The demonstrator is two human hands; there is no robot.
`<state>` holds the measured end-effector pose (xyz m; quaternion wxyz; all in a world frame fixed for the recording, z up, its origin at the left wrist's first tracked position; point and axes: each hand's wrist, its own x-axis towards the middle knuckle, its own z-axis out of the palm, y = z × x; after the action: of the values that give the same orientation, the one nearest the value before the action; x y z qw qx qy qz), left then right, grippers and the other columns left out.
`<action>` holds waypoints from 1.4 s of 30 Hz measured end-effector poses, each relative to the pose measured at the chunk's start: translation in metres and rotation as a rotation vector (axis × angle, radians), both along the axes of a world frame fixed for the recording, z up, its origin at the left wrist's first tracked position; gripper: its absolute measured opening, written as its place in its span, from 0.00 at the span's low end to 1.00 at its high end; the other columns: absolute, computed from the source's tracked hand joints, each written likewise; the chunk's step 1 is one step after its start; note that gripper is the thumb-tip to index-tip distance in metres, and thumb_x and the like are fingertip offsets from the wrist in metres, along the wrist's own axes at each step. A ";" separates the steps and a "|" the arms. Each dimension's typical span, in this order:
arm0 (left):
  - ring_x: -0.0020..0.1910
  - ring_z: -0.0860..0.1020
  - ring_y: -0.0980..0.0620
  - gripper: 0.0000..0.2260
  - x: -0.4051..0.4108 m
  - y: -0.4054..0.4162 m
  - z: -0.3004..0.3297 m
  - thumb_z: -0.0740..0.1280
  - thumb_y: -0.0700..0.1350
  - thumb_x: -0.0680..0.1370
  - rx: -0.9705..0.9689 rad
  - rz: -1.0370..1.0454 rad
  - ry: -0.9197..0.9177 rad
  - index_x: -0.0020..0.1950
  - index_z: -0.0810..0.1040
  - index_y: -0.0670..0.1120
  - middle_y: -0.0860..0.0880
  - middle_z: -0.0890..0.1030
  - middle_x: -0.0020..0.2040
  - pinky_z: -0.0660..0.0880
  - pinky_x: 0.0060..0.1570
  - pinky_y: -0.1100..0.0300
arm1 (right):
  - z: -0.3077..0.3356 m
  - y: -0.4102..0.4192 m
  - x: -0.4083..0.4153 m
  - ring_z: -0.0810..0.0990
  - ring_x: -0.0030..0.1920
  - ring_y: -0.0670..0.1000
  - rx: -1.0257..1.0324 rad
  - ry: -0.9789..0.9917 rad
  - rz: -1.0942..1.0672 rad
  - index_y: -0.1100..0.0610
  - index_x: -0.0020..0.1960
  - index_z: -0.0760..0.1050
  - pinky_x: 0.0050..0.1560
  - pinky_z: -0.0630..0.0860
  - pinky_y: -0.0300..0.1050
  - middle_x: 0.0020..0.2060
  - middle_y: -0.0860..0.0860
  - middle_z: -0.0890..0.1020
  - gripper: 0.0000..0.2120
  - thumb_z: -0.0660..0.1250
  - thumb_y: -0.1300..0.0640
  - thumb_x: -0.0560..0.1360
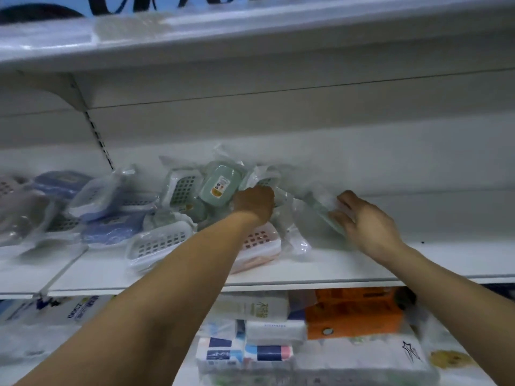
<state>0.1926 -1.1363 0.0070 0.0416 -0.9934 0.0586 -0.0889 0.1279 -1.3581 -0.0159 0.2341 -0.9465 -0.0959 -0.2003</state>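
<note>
**Left hand** point(255, 203): extended over the white metal shelf point(362, 263) into the pile of green plastic soap cases in clear film bags point(220, 185). Only the back of the hand faces the camera. The fingers point away into the pile, so it cannot be told whether they grip a bag or only rest against one.

**Right hand** point(365, 222): positioned to the right of the pile, well apart from the left hand. Its fingers point(345, 203) are curled onto the right end of a pale green soap case in clear film wrap point(320, 214) and hold it.

**Position of the held case:** it lies to the left of the right hand's fingertips, between the two hands, above the shelf surface and close to the white back panel point(306, 129). The case is motion-blurred. It appears tilted, with its left end higher, but contact with the shelf cannot be confirmed.

**Adjacent items:**
- A pink-and-white slotted soap case in film point(262, 240) lies on the shelf just under the left wrist.
- A white slotted soap case point(158, 243) lies to its left.
- Blue soap cases point(111, 229) lie further left.
- An orange carton point(354, 313) and white tissue packs point(276, 330) occupy the shelf below.
</note>
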 end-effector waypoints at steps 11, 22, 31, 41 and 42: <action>0.32 0.70 0.53 0.11 -0.022 0.010 0.048 0.56 0.41 0.80 -1.211 -0.082 -0.020 0.39 0.71 0.50 0.50 0.74 0.36 0.68 0.34 0.63 | 0.046 0.024 -0.016 0.67 0.33 0.49 0.644 -0.103 0.047 0.58 0.49 0.64 0.31 0.64 0.43 0.35 0.50 0.68 0.07 0.58 0.54 0.81; 0.47 0.81 0.43 0.10 -0.153 0.151 0.029 0.61 0.41 0.79 -2.196 0.219 -0.194 0.55 0.79 0.42 0.39 0.82 0.54 0.79 0.50 0.43 | 0.082 0.179 -0.060 0.75 0.36 0.37 0.897 -0.052 0.411 0.50 0.48 0.73 0.40 0.72 0.35 0.39 0.43 0.78 0.06 0.60 0.51 0.81; 0.51 0.84 0.43 0.37 -0.330 0.349 -0.021 0.60 0.77 0.67 -2.203 0.554 -0.394 0.61 0.79 0.51 0.46 0.85 0.54 0.80 0.50 0.39 | 0.028 0.434 -0.150 0.80 0.44 0.50 1.063 0.505 0.623 0.53 0.50 0.77 0.43 0.77 0.44 0.44 0.49 0.83 0.10 0.61 0.48 0.80; 0.50 0.84 0.40 0.34 -0.501 0.585 -0.096 0.73 0.64 0.63 -2.153 0.853 -0.521 0.61 0.78 0.44 0.42 0.85 0.52 0.80 0.51 0.39 | -0.035 0.690 -0.286 0.84 0.36 0.47 0.893 0.911 0.802 0.59 0.57 0.72 0.31 0.77 0.39 0.46 0.56 0.83 0.21 0.75 0.56 0.69; 0.50 0.84 0.41 0.33 -0.511 0.602 -0.101 0.71 0.63 0.64 -2.177 0.876 -0.534 0.61 0.78 0.44 0.42 0.85 0.52 0.81 0.48 0.42 | -0.039 0.709 -0.291 0.84 0.36 0.48 0.885 0.940 0.811 0.59 0.57 0.73 0.32 0.78 0.40 0.45 0.55 0.84 0.20 0.75 0.55 0.69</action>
<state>-0.3183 -0.5343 -0.0937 -0.7814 -0.3936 -0.4000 -0.2729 -0.1630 -0.6490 -0.0553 0.6630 -0.6408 -0.2372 0.3057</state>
